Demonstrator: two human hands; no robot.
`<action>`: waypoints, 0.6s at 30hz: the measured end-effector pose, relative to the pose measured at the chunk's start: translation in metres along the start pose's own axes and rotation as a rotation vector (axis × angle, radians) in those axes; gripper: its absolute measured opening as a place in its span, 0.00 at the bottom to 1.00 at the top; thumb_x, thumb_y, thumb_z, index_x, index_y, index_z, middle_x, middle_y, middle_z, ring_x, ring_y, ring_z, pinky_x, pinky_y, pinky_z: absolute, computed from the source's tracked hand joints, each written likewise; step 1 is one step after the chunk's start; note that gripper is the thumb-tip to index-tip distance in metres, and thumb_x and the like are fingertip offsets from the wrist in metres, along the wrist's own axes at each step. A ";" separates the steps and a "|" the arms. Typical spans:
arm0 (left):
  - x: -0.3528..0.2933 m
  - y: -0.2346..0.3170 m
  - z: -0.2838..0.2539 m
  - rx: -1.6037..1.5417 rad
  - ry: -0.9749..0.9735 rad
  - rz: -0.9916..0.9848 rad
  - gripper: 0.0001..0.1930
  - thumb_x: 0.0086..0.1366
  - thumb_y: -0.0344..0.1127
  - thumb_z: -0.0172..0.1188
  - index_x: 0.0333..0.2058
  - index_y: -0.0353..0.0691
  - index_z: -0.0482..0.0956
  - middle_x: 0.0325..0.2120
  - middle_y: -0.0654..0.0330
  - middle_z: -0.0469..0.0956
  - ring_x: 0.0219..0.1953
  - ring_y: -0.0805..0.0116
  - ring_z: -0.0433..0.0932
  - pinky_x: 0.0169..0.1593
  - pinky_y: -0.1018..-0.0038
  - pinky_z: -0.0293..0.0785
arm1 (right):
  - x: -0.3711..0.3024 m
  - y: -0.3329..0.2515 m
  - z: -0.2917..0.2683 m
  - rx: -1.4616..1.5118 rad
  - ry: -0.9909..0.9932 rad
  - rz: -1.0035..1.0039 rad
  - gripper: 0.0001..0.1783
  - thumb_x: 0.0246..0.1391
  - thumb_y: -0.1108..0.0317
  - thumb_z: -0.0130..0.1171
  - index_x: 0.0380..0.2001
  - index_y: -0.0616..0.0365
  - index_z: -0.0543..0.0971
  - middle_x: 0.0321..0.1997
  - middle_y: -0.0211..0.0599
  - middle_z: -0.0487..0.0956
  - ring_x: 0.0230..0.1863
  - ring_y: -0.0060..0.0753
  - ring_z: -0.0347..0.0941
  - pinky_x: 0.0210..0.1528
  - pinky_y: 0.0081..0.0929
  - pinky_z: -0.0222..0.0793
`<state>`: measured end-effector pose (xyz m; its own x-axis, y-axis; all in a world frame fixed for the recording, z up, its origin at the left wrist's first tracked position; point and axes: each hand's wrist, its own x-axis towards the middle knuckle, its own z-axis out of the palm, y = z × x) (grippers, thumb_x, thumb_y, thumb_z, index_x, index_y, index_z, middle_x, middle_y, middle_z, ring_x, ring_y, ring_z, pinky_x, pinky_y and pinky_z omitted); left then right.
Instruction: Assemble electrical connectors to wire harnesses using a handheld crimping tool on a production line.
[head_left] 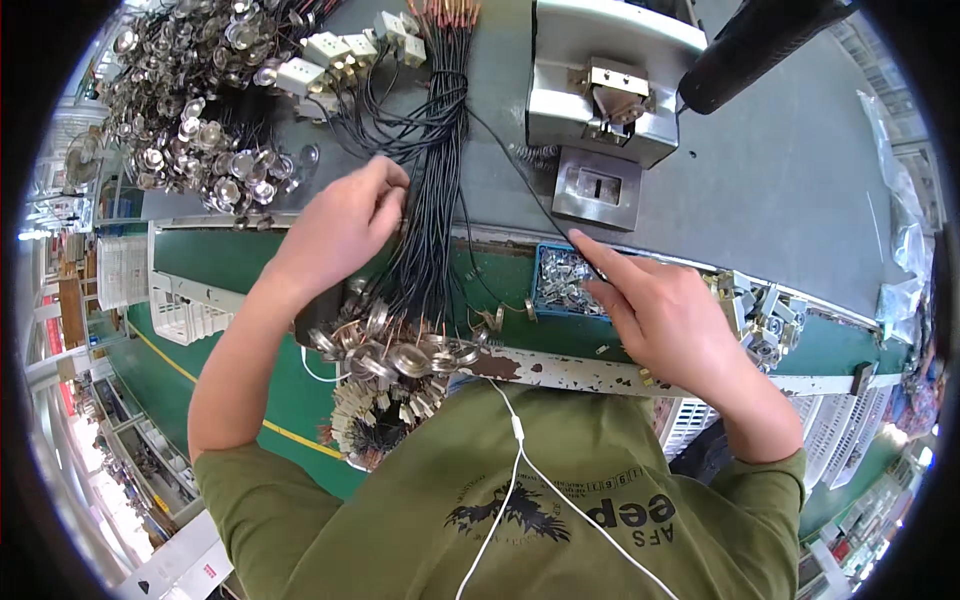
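A thick bundle of black wires lies across the bench edge, with bare copper ends at the top and round metal caps at the near end. My left hand is at the bundle's left side, its fingers curled; whatever they hold is hidden. One black wire runs out of the bundle to my right hand, which pinches it between thumb and index finger. Just left of that hand is a blue tray of small metal parts. Beyond it sit a metal block with a slot and a metal fixture.
A large heap of wires with round metal caps covers the back left, beside white connectors. A black cylindrical tool hangs at the upper right. Metal parts lie right of my right hand. A white earphone cord crosses my shirt.
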<state>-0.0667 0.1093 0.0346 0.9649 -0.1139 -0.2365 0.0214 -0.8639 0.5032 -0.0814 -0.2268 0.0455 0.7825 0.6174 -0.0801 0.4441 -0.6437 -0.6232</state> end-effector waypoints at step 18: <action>0.070 0.084 0.030 0.099 -0.064 1.007 0.08 0.64 0.32 0.63 0.41 0.41 0.81 0.33 0.56 0.79 0.40 0.54 0.81 0.46 0.61 0.78 | 0.003 0.042 -0.014 -0.174 0.238 -0.022 0.14 0.58 0.72 0.64 0.48 0.50 0.85 0.30 0.44 0.81 0.31 0.53 0.79 0.35 0.45 0.76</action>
<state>-0.0054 0.0143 0.0355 0.5065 -0.8351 0.2148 -0.8190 -0.3879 0.4228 -0.0542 -0.2589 0.0298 0.8429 0.5223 0.1294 0.5145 -0.7119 -0.4780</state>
